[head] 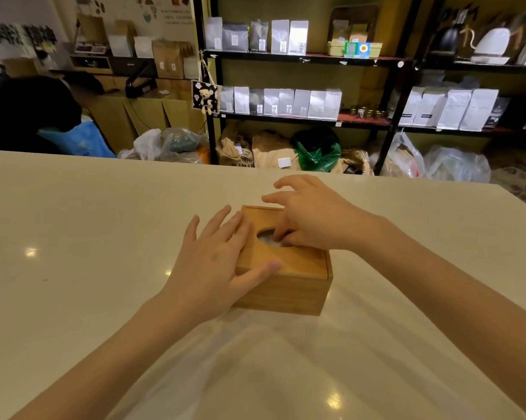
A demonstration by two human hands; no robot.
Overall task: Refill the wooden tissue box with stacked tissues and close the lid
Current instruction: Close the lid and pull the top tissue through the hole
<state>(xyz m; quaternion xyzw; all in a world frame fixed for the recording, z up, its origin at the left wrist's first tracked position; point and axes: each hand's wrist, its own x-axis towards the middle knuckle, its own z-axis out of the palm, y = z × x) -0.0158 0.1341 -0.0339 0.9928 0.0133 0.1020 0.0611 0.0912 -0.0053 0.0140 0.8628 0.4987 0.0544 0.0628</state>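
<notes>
The wooden tissue box (289, 291) stands on the white table (73, 225) in the middle of the head view. Its lid (298, 260) lies flat on top, with an oval slot through which white tissue (269, 239) shows. My left hand (216, 265) rests flat with spread fingers on the left part of the lid, thumb along the lid's near edge. My right hand (311, 216) hovers over the right part of the lid, its thumb and a fingertip dipped into the slot at the tissue; whether they pinch it I cannot tell.
Black shelves (301, 57) with white and grey bags stand behind the table's far edge. Sacks and plastic bags (316, 150) lie on the floor below. A person in dark clothing (28, 113) sits at the far left.
</notes>
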